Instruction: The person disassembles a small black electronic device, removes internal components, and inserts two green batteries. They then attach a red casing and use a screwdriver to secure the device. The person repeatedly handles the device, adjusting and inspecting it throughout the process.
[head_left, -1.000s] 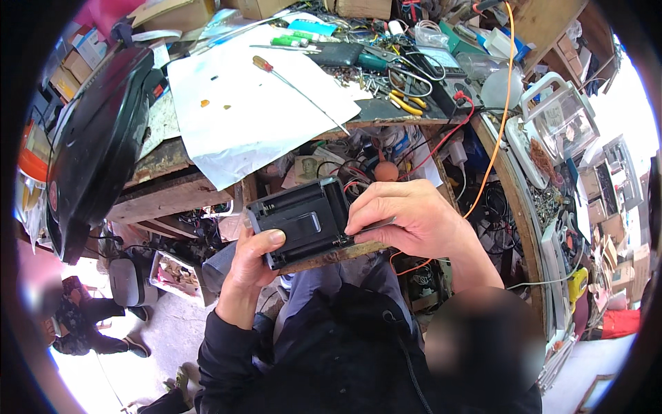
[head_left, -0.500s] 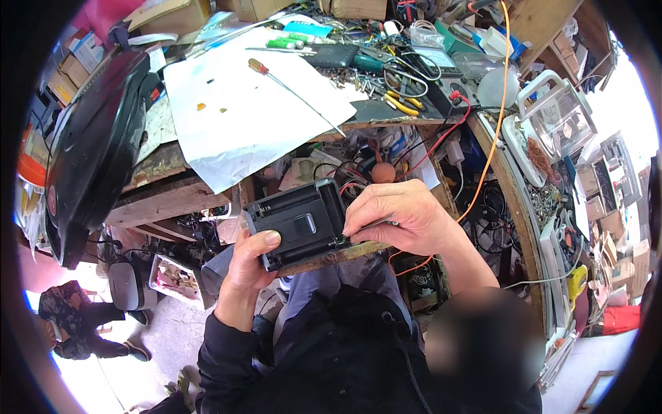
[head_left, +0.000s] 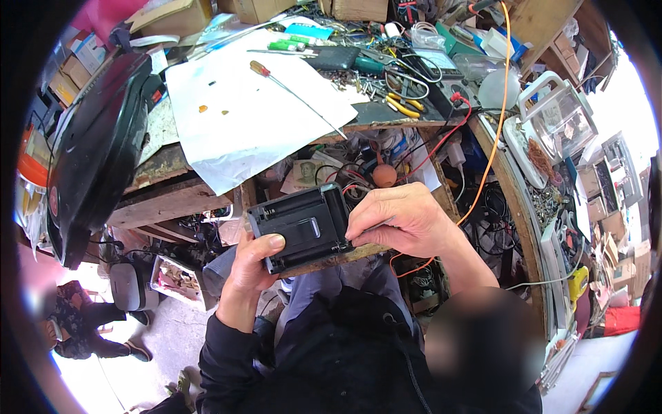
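Hardly anything has changed over the last second: the left grip (head_left: pixel 254 262) and the right grip (head_left: pixel 403 219) keep the same hold, and the black case (head_left: pixel 301 233) between them has only shifted a touch within view. That suggests slow, fine work at one corner of the case, with no new hold taken.

The left grip is closed on the case's left end and lower edge, its thumb lying over the front. The right grip is pinched on a thin grey strip (head_left: pixel 379 225), whose exact kind I can't make out; its fingertips meet the case's right end near the lower corner, and whether they press on it or just hover close is hard to tell.

The case's long axis runs from the left grip across to the right grip, with the right end a little farther from the body. Its recessed side faces up, toward the wearer's head.

Beyond both grips is the worktop (head_left: pixel 160 170), with a white sheet (head_left: pixel 234 131) and a screwdriver (head_left: pixel 293 94) on it, the blade slanting toward the right grip.
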`<state>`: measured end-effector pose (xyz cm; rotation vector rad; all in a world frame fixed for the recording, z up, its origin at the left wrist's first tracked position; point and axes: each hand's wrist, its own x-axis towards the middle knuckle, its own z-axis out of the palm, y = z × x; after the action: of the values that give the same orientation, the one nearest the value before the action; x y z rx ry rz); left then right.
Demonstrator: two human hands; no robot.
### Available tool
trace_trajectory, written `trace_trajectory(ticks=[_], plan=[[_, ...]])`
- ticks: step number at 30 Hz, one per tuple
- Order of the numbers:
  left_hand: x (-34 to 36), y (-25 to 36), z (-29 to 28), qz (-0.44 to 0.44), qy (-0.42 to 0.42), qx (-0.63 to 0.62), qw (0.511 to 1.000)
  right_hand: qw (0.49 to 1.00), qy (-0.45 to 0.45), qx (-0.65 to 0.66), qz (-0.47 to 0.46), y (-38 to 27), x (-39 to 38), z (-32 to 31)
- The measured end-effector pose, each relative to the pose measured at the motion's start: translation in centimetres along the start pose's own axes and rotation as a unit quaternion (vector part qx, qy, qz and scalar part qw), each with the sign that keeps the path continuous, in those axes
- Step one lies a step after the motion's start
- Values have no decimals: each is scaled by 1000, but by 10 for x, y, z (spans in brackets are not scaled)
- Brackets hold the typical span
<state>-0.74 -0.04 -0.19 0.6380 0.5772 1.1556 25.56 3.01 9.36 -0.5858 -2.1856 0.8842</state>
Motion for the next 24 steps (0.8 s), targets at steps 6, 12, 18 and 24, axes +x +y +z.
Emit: trace_trajectory(ticks=[6,12,18,24], plan=[[0,-1,-3,-10,5,-4,1000,1000,30,7,-3,1,-1,-3],[1,1,4,-6,-9,29,1000,991,124,4,48,3,-1,0],[4,-3,20,-1,20,211,977,944,188,206,176,-10,18,25],[1,2,30,13,30,311,950,944,119,194,240,-9,50,38]])
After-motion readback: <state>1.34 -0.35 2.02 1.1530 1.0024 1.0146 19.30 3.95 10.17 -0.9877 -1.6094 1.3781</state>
